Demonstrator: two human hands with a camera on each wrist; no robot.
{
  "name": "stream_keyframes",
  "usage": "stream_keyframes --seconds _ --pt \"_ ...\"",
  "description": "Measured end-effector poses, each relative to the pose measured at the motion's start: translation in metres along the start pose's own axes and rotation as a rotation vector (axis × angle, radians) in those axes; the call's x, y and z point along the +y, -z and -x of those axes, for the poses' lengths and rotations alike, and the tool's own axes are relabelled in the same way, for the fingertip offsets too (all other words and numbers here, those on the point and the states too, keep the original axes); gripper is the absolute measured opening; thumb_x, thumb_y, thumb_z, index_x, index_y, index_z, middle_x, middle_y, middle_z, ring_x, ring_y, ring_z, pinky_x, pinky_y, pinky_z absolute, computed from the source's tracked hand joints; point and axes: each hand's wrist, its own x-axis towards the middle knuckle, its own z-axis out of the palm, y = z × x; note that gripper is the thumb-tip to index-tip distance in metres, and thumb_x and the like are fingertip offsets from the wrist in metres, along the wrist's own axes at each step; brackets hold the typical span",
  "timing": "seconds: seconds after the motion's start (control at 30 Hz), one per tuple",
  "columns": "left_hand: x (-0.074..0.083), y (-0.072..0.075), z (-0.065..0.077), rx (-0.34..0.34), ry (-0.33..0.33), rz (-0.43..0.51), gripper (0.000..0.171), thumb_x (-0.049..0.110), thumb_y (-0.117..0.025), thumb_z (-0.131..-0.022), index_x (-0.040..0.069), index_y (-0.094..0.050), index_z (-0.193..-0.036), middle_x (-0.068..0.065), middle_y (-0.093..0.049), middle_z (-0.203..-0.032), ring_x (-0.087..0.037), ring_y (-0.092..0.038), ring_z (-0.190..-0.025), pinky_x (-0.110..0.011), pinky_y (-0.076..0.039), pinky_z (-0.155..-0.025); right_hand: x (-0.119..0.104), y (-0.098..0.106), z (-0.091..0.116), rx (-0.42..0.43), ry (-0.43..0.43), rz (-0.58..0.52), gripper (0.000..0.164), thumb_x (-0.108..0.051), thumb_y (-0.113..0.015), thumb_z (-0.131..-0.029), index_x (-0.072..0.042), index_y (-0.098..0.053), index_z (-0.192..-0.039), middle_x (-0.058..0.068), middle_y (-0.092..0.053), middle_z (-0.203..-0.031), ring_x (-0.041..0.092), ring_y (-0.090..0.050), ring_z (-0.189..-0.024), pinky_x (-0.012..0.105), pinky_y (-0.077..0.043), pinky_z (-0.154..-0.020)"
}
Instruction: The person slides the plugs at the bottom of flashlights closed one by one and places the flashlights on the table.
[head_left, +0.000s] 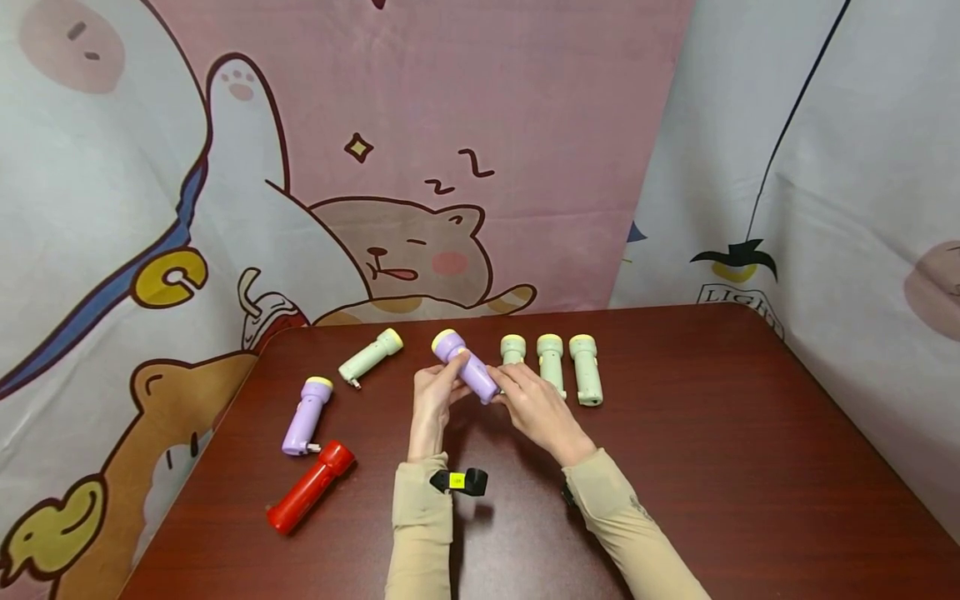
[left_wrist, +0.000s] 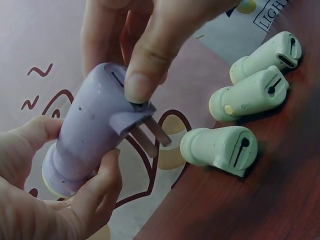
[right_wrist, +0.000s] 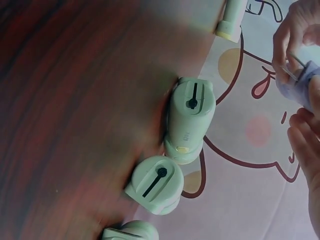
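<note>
My left hand grips a purple flashlight around its barrel, its yellow-rimmed head tilted up and away to the left. Two metal plug prongs stick out at the tail, seen in the left wrist view. At that end my right hand pinches the flashlight, the thumb pressed on the tail beside the prongs and fingers behind. In the right wrist view the purple flashlight shows only at the right edge, partly covered by fingers.
Three pale green flashlights lie in a row by my right hand. To the left lie another green flashlight and a purple one, both with prongs out, and a red flashlight. A cartoon-print cloth hangs behind the brown table.
</note>
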Motion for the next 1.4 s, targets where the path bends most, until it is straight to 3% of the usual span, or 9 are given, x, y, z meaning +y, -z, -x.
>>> stream_keyframes --seconds 0.73,1.03,1.4 --pt "0.0072 -0.0040 0.0025 -0.021 0.016 -0.014 0.047 0.016 -0.065 -0.088 -0.022 -0.054 -0.112 -0.012 -0.067 -0.079 -0.012 -0.066 -0.067 -0.026 -0.058 -0.062 0.0026 -0.0023 -0.0041 0.030 0.059 0.080 0.043 -0.004 -0.073 -0.079 0.000 -0.059 -0.120 0.008 -0.060 -0.105 0.021 -0.057 -0.096 0.030 -0.053 -0.079" --pt "0.0050 -0.0027 0.0024 -0.019 0.005 -0.002 0.047 0.016 -0.065 -0.088 -0.023 -0.055 -0.111 -0.016 -0.069 -0.081 -0.012 -0.067 -0.065 -0.025 -0.057 -0.060 0.0024 -0.0013 -0.0052 0.020 0.069 0.097 0.040 0.000 -0.068 -0.080 0.000 -0.060 -0.119 0.009 -0.061 -0.105 0.021 -0.058 -0.095 0.030 -0.054 -0.077" --pt "0.0046 -0.0042 0.0040 -0.013 0.009 0.008 0.046 0.015 -0.063 -0.089 -0.023 -0.054 -0.112 -0.018 -0.069 -0.085 -0.012 -0.067 -0.067 -0.024 -0.057 -0.059 0.0027 -0.0006 -0.0045 -0.007 0.063 0.112 0.047 0.011 -0.061 -0.074 -0.001 -0.060 -0.119 0.008 -0.062 -0.106 0.021 -0.057 -0.096 0.030 -0.053 -0.079"
